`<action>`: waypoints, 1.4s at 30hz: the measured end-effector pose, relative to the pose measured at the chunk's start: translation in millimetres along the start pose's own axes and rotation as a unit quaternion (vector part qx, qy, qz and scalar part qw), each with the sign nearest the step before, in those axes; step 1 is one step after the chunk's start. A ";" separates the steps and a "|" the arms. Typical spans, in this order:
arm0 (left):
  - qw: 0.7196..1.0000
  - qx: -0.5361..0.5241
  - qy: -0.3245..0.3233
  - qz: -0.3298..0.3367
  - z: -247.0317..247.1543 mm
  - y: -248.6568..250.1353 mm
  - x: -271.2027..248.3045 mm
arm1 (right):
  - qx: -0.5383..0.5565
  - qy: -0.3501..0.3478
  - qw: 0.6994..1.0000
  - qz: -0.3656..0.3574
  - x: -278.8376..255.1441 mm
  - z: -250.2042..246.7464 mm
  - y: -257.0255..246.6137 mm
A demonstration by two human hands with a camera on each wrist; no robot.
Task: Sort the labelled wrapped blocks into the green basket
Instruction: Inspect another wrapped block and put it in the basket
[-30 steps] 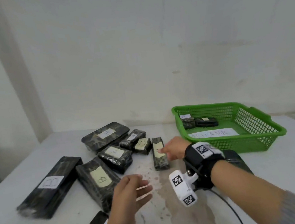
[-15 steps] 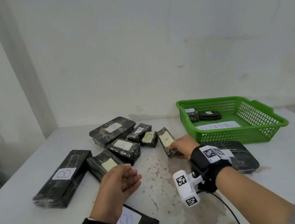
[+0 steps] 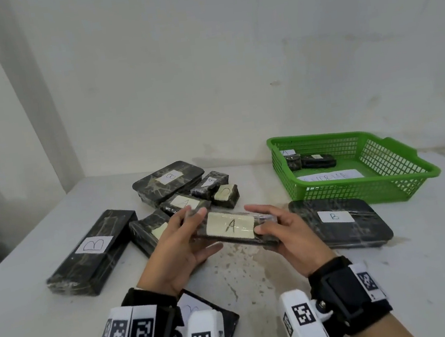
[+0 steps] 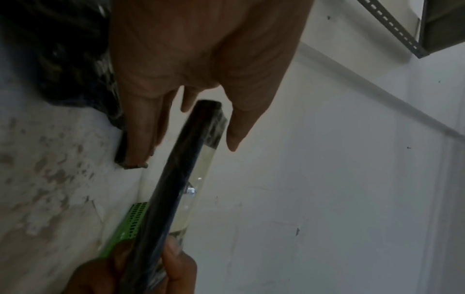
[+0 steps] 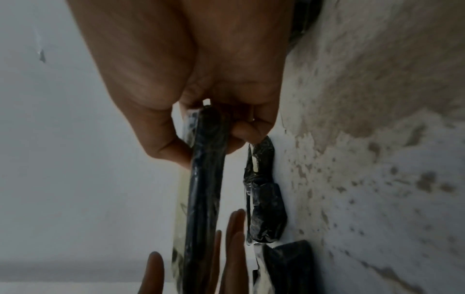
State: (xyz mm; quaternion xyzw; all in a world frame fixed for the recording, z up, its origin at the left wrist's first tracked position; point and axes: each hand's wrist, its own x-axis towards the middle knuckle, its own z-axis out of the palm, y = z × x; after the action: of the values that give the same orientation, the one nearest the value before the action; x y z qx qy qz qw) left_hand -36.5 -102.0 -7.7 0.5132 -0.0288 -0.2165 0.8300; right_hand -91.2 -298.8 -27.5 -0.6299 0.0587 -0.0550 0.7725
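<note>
Wrapped block labelled A (image 3: 234, 230), pinched at one end by the right hand (image 3: 293, 232), left hand (image 3: 177, 246) loosely spread around the opposite end: probably rigid, light, film slippery.

blocks (image 3: 182, 190) left on table (image 3: 436, 254), basket (image 3: 412, 170) far right, two blocks (image 3: 310, 161) in it
</note>
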 end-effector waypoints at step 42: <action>0.978 0.044 -0.065 0.194 -0.3 -22.9 -4.8 | -0.002 0.049 0.982 -0.184 -24.0 19.0 -2.3</action>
State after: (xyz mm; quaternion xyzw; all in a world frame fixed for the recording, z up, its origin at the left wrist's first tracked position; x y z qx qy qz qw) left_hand -48.3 -108.5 -26.8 0.5188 -0.1911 -0.0826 0.8291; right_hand -111.9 -277.1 -20.9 -0.6281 -0.0204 -0.2267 0.7441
